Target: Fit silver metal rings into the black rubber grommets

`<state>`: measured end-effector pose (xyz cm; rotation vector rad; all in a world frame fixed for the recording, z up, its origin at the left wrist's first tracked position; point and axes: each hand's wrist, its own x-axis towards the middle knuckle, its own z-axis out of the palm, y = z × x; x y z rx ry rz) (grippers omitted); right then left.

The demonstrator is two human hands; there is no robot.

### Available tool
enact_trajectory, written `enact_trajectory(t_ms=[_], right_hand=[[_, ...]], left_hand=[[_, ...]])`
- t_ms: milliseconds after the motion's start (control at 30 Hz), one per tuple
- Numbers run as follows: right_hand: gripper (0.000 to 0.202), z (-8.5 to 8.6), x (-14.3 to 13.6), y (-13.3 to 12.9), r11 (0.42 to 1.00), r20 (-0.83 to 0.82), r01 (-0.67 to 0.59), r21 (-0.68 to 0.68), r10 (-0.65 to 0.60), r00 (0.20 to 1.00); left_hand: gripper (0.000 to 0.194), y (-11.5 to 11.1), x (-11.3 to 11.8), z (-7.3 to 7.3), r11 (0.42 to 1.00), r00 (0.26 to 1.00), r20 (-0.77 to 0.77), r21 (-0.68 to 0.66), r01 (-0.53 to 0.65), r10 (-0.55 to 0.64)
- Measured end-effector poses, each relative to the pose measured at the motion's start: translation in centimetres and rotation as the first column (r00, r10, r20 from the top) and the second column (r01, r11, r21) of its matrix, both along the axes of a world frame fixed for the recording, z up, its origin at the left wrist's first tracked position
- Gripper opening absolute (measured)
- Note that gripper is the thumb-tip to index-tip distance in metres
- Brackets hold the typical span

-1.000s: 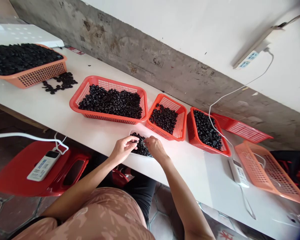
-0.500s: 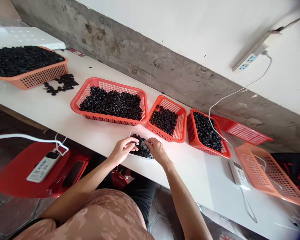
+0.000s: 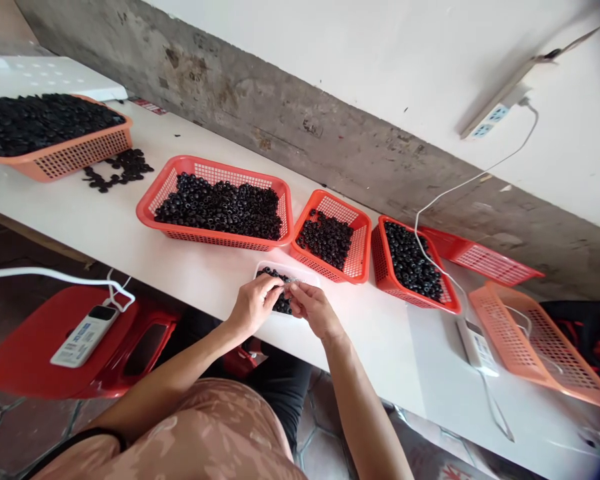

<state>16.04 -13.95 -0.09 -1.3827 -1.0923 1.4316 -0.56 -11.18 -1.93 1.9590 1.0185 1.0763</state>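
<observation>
Above a small clear tray of black ring-like pieces, my two hands meet at the fingertips. My left hand is pinched closed, its thumb and index finger at the tray's middle. Opposite it, my right hand is closed in a pinch too. Something small and greyish shows at the right fingertips, too small to name. What the left fingers hold is hidden. Behind the tray stand a wide red basket and a smaller red basket, both holding black pieces.
Another red basket of black pieces stands right, with a white cable across it. An orange basket heaped with flat black pieces is far left, loose pieces beside it. A power strip lies right; a red stool stands lower left.
My hands have come together over the tray, fingertips now meeting where there was a gap. My left hand has moved right and its fingers have closed further. The view has shifted slightly.
</observation>
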Motion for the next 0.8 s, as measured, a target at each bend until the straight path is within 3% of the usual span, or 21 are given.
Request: enact_trajectory(t_ms=[133,233,267,367,433,533,633,800], right_hand=[[0.036,0.1,-0.5,-0.2,0.997,0.008,0.068,0.040,-0.068,0.998],[0.033,0.5,-0.8,-0.4,0.988,0.049,0.126,0.090,-0.131,0.990],[0.033,0.7,-0.8,-0.5,0.983,0.066,0.149,0.112,-0.157,0.985],[0.032,1.2,-1.0,-1.0,0.963,0.109,0.204,0.173,-0.225,0.968],[0.029,1.4,-1.2,-1.3,0.952,0.149,0.219,0.213,-0.253,0.956],[0.022,1.5,-1.5,-1.7,0.933,0.242,0.190,0.305,-0.269,0.932],[0.017,1.7,-2.0,-2.0,0.909,0.315,0.133,0.396,-0.271,0.910],[0.011,2.4,-2.0,-2.0,0.884,0.357,0.064,0.462,-0.252,0.899]], left_hand=[[0.021,-0.2,-0.2,-0.1,1.000,0.999,0.045,-0.002,-0.004,0.004],[0.021,-0.1,-0.3,0.1,0.960,0.961,0.277,-0.265,0.087,-0.011],[0.024,0.0,-0.4,0.2,0.910,0.931,0.366,-0.388,0.147,0.005],[0.033,0.4,-0.9,0.7,0.686,0.840,0.526,-0.661,0.304,0.134],[0.034,0.7,-1.2,1.1,0.575,0.801,0.557,-0.737,0.355,0.220],[0.037,0.7,-1.6,1.6,0.484,0.753,0.589,-0.770,0.415,0.292],[0.040,0.4,-1.5,1.8,0.471,0.730,0.616,-0.759,0.449,0.296],[0.041,-0.1,-1.5,2.1,0.578,0.752,0.623,-0.703,0.415,0.218]])
